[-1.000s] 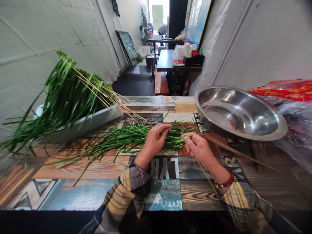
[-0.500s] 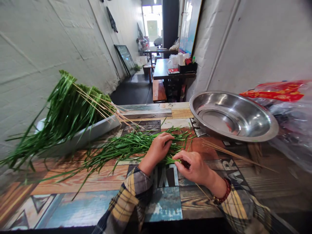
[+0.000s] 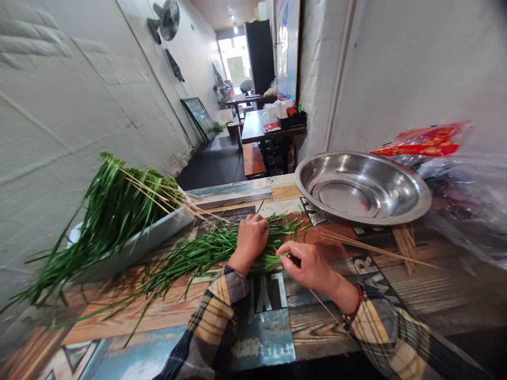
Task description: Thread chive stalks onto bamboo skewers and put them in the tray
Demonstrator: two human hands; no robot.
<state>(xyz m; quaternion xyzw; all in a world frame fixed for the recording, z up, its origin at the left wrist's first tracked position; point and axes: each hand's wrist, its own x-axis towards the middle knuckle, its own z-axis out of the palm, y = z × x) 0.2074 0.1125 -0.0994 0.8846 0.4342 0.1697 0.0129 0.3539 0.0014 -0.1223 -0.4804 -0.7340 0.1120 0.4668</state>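
Note:
Loose green garlic chives [image 3: 206,245] lie spread across the patterned wooden table. My left hand [image 3: 251,240] rests on the pile with its fingers curled down into the chives. Close to its right, my right hand [image 3: 307,264] pinches a thin bamboo skewer [image 3: 327,307], whose shaft runs back under the palm toward the wrist. A few chive ends [image 3: 273,259] sit at the pinching fingertips; the skewer's tip is hard to make out. On the left, skewered bunches of chives [image 3: 130,206] hang over a white tray [image 3: 146,240], their skewers [image 3: 170,195] sticking out to the right.
A wide steel basin [image 3: 362,187] stands at the back right. Several loose skewers [image 3: 372,245] lie in front of it, and more [image 3: 404,245] poke out beneath it. Clear plastic bags [image 3: 463,195] with red print lie at far right. Another table [image 3: 253,126] stands beyond.
My left hand has drawn back a little to the left, away from the right fingertips, with its fingers more curled. My right hand keeps its pinch on the skewer. The camera view has tilted up.

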